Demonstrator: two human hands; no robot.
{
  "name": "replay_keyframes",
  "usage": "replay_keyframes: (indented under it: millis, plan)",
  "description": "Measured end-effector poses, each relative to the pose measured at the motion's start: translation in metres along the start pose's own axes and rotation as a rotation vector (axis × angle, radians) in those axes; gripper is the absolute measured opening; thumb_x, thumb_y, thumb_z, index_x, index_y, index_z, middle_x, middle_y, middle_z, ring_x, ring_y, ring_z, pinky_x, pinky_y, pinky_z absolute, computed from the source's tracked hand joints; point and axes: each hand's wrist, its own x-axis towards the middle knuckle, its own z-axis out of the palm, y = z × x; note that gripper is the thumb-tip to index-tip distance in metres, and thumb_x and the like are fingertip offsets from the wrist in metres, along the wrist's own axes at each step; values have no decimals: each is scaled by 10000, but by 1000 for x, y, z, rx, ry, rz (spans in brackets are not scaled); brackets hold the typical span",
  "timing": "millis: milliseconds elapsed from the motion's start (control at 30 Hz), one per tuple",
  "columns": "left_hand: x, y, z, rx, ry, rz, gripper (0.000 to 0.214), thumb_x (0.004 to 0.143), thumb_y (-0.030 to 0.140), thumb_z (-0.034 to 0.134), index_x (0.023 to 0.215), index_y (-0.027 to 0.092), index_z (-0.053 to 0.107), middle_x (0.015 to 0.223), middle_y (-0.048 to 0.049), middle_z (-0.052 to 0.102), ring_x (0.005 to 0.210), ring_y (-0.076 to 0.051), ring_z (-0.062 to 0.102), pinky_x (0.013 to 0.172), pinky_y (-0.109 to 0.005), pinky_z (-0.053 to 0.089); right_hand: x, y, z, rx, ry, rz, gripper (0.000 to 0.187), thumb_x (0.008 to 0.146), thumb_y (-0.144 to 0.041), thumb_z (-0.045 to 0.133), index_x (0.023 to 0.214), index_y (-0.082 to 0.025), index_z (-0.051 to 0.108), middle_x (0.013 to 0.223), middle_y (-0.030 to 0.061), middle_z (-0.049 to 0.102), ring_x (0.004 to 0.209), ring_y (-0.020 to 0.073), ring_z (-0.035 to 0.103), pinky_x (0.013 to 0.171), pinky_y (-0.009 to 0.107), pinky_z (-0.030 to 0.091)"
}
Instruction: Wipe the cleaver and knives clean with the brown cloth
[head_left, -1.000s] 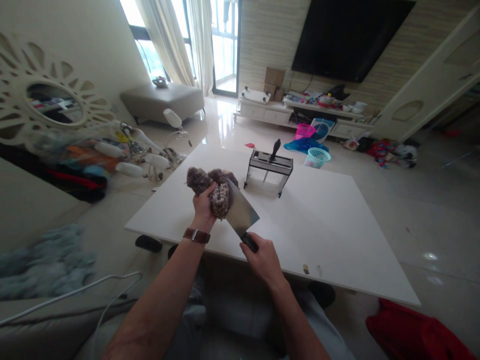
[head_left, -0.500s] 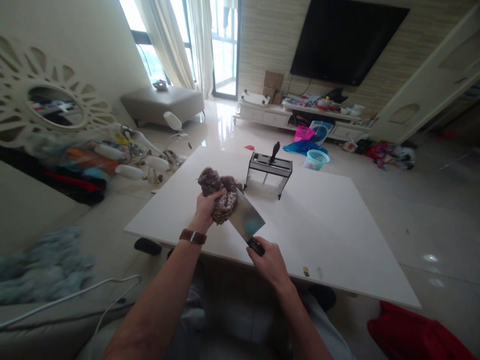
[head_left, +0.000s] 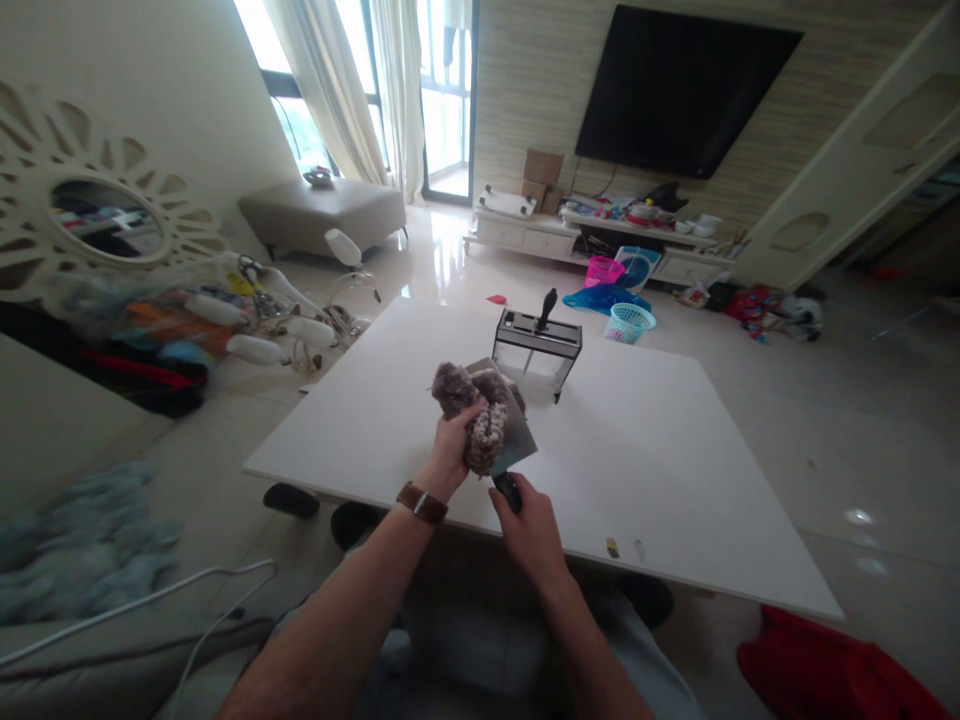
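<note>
My left hand (head_left: 452,447) is closed round a fuzzy brown-grey cloth (head_left: 477,405), held above the near part of the white table (head_left: 637,450). The cloth presses against the flat steel blade of a cleaver (head_left: 516,430). My right hand (head_left: 529,522) grips the cleaver's black handle just below the blade. A brown watch strap sits on my left wrist. Behind the blade stands a metal knife rack (head_left: 537,345) with one black-handled knife upright in it.
Two small bits lie near the table's front edge (head_left: 622,547). A red cloth (head_left: 840,665) lies on the floor at the lower right. Clutter and white bottles (head_left: 255,320) sit left of the table. Baskets (head_left: 628,320) and a TV unit stand beyond.
My left hand with the cloth has moved right and down over the blade, covering most of it. The cleaver has turned more upright and both hands sit closer together.
</note>
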Motion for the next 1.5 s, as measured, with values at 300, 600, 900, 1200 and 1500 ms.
replay_keyframes:
  millis: [300, 600, 900, 1200, 1500]
  plan:
    - [-9, -25, 14, 66, 28, 74, 400, 555, 175, 923, 905, 130, 735, 938, -117, 780, 801, -246, 741, 816, -409, 606, 5, 5, -9, 78, 6, 22, 282, 919, -386, 536, 1055, -187, 683, 673, 36, 691, 558, 194, 629, 545, 257, 405]
    - [21, 21, -6, -44, 164, 228, 309, 603, 157, 881, 871, 114, 734, 886, -89, 778, 796, -228, 742, 834, -390, 610, -1, -7, -9, -45, -60, -72, 226, 912, -336, 553, 1023, -206, 701, 782, 53, 717, 695, 200, 633, 653, 278, 397]
    - [-1, -14, 1, 101, -63, -42, 410, 570, 186, 911, 933, 111, 735, 964, -144, 777, 834, -266, 749, 832, -401, 611, 2, 3, -6, -5, -8, -30, 236, 899, -288, 519, 1046, -178, 667, 838, 80, 735, 737, 219, 659, 651, 279, 405]
    - [-4, -16, 12, 116, -37, 30, 453, 491, 169, 937, 890, 108, 733, 908, -131, 778, 803, -270, 743, 818, -419, 611, 5, 1, -10, 154, -68, 36, 316, 922, -382, 542, 1152, -184, 632, 709, 27, 680, 589, 192, 648, 596, 274, 446]
    - [7, 10, 1, 47, -11, 67, 434, 557, 210, 915, 932, 99, 727, 871, -99, 778, 765, -228, 742, 844, -398, 617, 3, 1, -8, 302, -134, 68, 186, 901, -386, 568, 884, -205, 603, 638, -36, 569, 507, 126, 522, 504, 242, 391]
